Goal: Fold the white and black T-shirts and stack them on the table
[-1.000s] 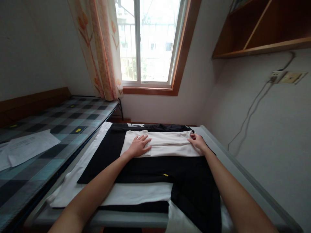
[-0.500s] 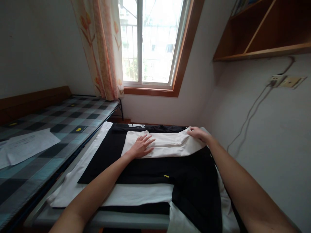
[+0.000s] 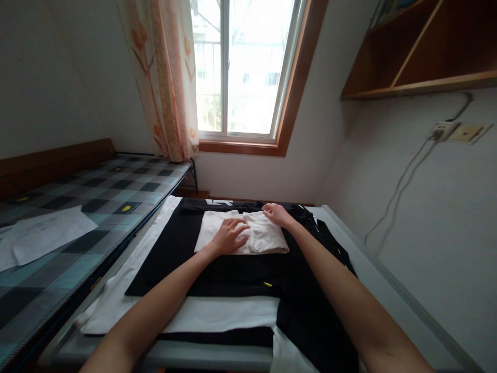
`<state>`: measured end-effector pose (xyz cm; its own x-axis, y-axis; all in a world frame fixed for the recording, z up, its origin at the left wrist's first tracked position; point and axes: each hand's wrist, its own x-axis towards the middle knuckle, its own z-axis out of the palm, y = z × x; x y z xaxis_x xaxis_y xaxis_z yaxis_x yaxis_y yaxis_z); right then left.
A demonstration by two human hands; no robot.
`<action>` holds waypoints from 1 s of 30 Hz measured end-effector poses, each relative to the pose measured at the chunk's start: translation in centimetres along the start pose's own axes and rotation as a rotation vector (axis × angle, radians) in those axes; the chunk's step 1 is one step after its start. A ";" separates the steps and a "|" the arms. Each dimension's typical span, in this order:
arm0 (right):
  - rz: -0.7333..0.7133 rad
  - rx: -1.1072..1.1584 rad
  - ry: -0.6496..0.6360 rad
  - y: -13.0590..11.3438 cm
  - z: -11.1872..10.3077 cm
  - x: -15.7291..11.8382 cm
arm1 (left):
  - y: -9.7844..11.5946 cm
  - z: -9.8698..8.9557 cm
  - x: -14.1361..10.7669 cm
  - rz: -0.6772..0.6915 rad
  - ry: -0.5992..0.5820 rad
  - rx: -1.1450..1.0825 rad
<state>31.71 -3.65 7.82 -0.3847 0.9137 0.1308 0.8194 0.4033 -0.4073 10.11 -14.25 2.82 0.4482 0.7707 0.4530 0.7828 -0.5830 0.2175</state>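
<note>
A white piece of clothing, folded to a small rectangle, lies on top of a black garment. My left hand rests on its left half, fingers apart and slightly bent. At its far edge my right hand pinches the folded-over end, which now lies toward the middle; the fingertips are partly hidden. The black garment has a small yellow mark and lies spread over white cloth. What kind of clothing the white piece is, I cannot tell.
Underneath is a grey table against the right wall. On the left stands a bed with a checked mattress and paper sheets on it. A window, a flowered curtain and a wall shelf are beyond.
My right hand has moved left, carrying the right end of the white clothing over toward the middle. The white piece is now shorter. My left hand has stayed on it.
</note>
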 end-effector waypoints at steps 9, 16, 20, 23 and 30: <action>-0.046 -0.384 -0.020 -1.4 3.4 0.4 | 2.7 0.5 0.4 0.295 -0.144 0.096; -0.060 -0.302 0.072 -1.2 4.6 1.1 | 2.9 0.2 0.8 0.323 -0.175 0.166; -0.066 -0.179 0.119 -1.7 4.6 1.8 | 3.3 -0.6 1.2 0.324 -0.195 0.205; -0.058 -0.207 0.111 -2.1 5.3 1.9 | 3.3 -0.8 1.2 0.311 -0.220 0.229; -0.071 -0.257 0.201 -2.4 5.8 0.2 | 2.5 -0.3 1.0 0.174 -0.183 0.128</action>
<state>27.20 -4.70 3.57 -0.3746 0.8639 0.3367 0.8837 0.4426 -0.1523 12.35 -15.01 4.06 0.6420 0.7024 0.3073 0.7304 -0.6822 0.0335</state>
